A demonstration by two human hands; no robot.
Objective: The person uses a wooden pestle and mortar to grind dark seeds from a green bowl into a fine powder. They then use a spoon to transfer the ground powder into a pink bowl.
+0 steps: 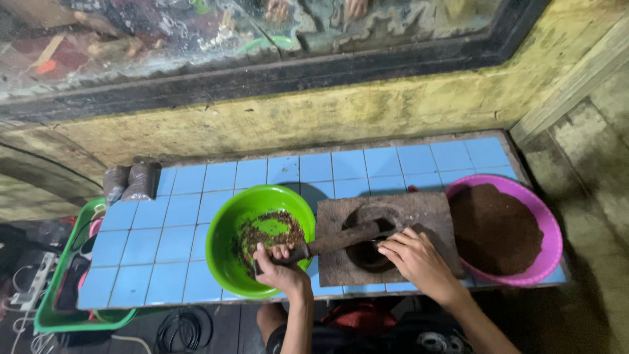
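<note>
While my left hand [280, 265] is closed around the lower end of a dark, rust-coloured tool [331, 241], its fingers curl over the near rim of the green plastic bowl [223, 252]. That tool runs from the bowl's edge up and to the right, its far end lying over the round hollow [371, 244] in a flat stone slab [429, 216]. Whether it is wood or metal I cannot tell.

Right hand [416, 257] — fingers drawn together, tips at the near-right rim of the hollow, touching or just beside the tool's end; I cannot tell if they pinch anything. The 2 hands are apart, with the tool spanning between them.

Green bowl holds a patchy layer of dark brown crumbly material [272, 229], green base showing through the middle. Just right of the slab, touching it, sits a pink basin [547, 226] filled with fine dark brown powder [495, 229].

All 3 rest on a counter of light blue tiles [164, 229]. At its back-left corner — 2 dark wrapped bundles [131, 180]. A green crate [62, 314] sits off the left edge, lower down.
</note>
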